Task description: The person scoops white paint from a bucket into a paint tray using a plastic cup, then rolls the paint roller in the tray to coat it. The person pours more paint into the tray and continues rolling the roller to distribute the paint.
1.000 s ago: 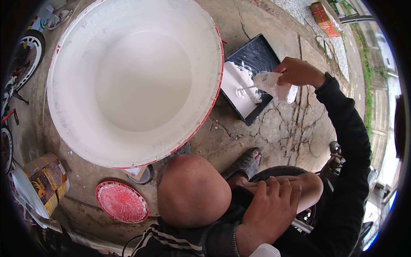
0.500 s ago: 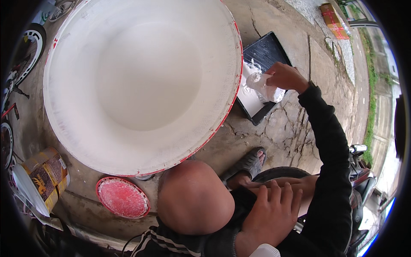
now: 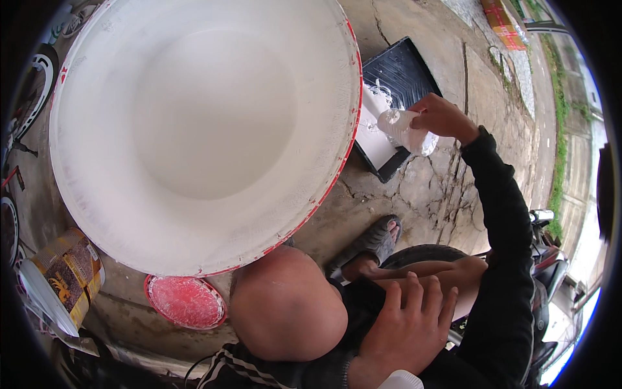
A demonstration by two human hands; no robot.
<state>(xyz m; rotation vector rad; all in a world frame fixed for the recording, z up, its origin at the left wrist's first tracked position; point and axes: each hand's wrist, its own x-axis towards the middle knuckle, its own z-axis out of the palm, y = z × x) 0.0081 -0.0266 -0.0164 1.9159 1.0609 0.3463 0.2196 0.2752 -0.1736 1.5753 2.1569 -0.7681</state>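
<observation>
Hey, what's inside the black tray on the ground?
The black tray holds white liquid, with bare ridged surface beyond. The right hand and the clear plastic container it holds cover part, so what's beneath them can't be seen.

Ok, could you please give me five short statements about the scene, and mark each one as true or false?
1. The right hand holds a clear plastic container over the edge of the paint tray. True.
2. The paint tray is entirely white inside. False: white paint covers only part; the ribbed part shows black.
3. The left hand holds nothing visible. True.
4. In the picture, the red lid lies below the white tub. True.
5. The white tub's rim is green. False: it is red, with white smears.
</observation>
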